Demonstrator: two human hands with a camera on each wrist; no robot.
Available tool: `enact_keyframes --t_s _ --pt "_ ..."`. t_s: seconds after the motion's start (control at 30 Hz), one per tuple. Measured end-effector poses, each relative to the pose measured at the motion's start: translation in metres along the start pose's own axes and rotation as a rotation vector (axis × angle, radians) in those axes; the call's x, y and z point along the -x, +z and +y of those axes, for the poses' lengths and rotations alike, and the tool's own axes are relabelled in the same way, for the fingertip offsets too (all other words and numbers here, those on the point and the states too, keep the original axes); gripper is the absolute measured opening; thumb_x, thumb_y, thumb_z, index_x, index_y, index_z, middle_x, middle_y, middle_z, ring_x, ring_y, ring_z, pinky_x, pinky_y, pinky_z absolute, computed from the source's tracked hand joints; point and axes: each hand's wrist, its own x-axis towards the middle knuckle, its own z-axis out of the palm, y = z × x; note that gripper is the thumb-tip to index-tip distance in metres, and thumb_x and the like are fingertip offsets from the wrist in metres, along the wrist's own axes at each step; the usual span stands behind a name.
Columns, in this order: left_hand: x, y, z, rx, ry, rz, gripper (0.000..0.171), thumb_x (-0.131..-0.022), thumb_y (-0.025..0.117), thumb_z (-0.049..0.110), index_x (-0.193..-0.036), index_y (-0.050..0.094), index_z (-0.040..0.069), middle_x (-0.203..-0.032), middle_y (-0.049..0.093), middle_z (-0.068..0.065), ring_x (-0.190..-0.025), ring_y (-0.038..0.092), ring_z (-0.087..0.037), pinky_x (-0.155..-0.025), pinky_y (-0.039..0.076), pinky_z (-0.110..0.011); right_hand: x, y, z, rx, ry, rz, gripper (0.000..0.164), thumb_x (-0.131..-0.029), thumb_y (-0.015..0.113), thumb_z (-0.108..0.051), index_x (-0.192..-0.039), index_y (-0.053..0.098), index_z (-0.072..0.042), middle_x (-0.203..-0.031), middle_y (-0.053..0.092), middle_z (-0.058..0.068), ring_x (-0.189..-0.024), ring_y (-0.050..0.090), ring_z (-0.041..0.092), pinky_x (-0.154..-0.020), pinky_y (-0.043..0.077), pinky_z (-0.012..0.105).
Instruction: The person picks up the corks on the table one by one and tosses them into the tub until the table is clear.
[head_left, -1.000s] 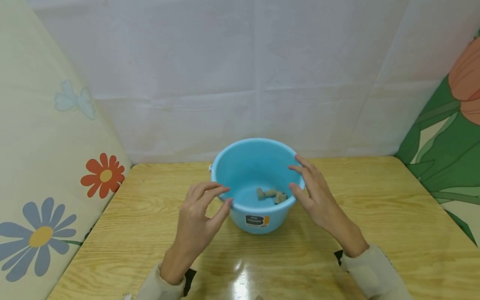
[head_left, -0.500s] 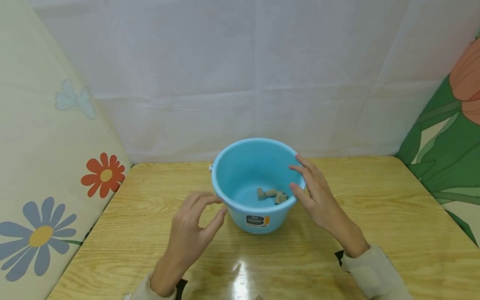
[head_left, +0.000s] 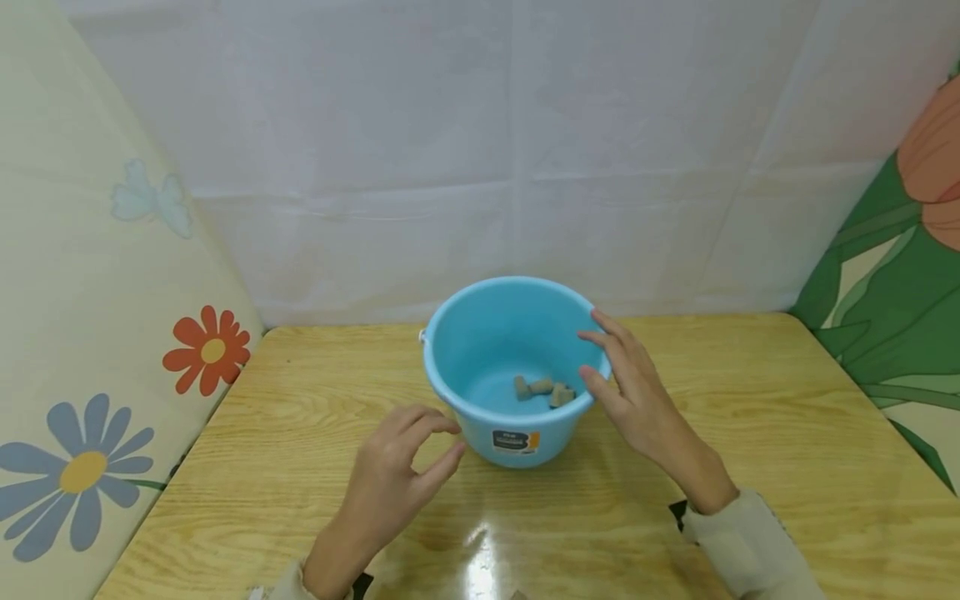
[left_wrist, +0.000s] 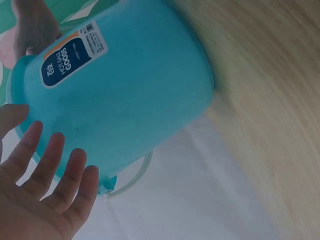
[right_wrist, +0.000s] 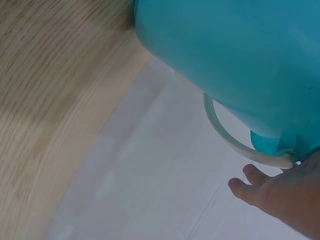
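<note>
A light-blue plastic bucket stands upright on the table, its label towards me. Several small grey-brown blocky pieces lie on its bottom. My left hand is at the bucket's front left, below the rim, with relaxed, spread fingers holding nothing. At the right side of the rim is my right hand, fingers and thumb loosely extended and fingertips over the opening. In the right wrist view, this hand is beside the pivot of the white bucket handle, which hangs behind the bucket.
The wood-grain table reaches back to a white cloth backdrop. Flower-printed panels stand at the left and right. A small brown corner of something shows at the bottom edge.
My left hand has drawn back from over the rim, then dropped lower beside the bucket's front wall. The right hand and the bucket have stayed put.
</note>
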Motion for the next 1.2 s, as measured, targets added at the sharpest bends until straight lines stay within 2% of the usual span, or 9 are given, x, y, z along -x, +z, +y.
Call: enact_keyframes --t_s 0.2,0.53,0.8,1.2 --pt "0.006 0.005 0.001 0.008 0.005 -0.062 0.027 -0.072 0.086 0.017 -0.095 0.072 0.013 -0.098 0.071 0.005 -0.093 0.066 -0.012 -0.081 0.059 -0.030 0.000 0.000 0.000 0.000 0.011 -0.007 0.048 -0.102 0.047 -0.029 -0.142 0.046 -0.002 -0.165 0.019 0.011 -0.148 0.019 0.044 -0.107 0.022 0.074" --pt "0.016 0.013 0.002 -0.020 0.005 -0.190 0.039 -0.070 0.088 0.020 -0.104 0.071 0.013 -0.107 0.069 0.001 -0.102 0.063 -0.015 -0.086 0.058 -0.032 0.000 0.000 0.000 -0.001 -0.002 -0.002 0.047 -0.102 0.046 -0.028 -0.142 0.046 -0.002 -0.164 0.021 0.013 -0.147 0.020 0.045 -0.106 0.022 0.075" --pt "0.024 0.020 0.001 0.017 0.018 -0.329 0.046 -0.073 0.086 0.030 -0.113 0.070 0.014 -0.115 0.068 0.000 -0.108 0.061 -0.016 -0.091 0.056 -0.036 0.000 -0.001 0.000 -0.005 0.006 -0.009 0.048 -0.102 0.047 -0.029 -0.142 0.045 -0.002 -0.165 0.020 0.012 -0.148 0.019 0.044 -0.106 0.022 0.075" --pt "0.034 0.029 0.009 0.050 -0.008 -0.599 0.045 -0.080 0.079 0.040 -0.119 0.069 0.020 -0.124 0.064 0.000 -0.112 0.058 -0.015 -0.095 0.053 -0.037 0.000 -0.001 0.000 -0.005 0.020 -0.012 0.048 -0.102 0.046 -0.029 -0.143 0.045 -0.003 -0.165 0.018 0.010 -0.148 0.018 0.044 -0.107 0.021 0.076"
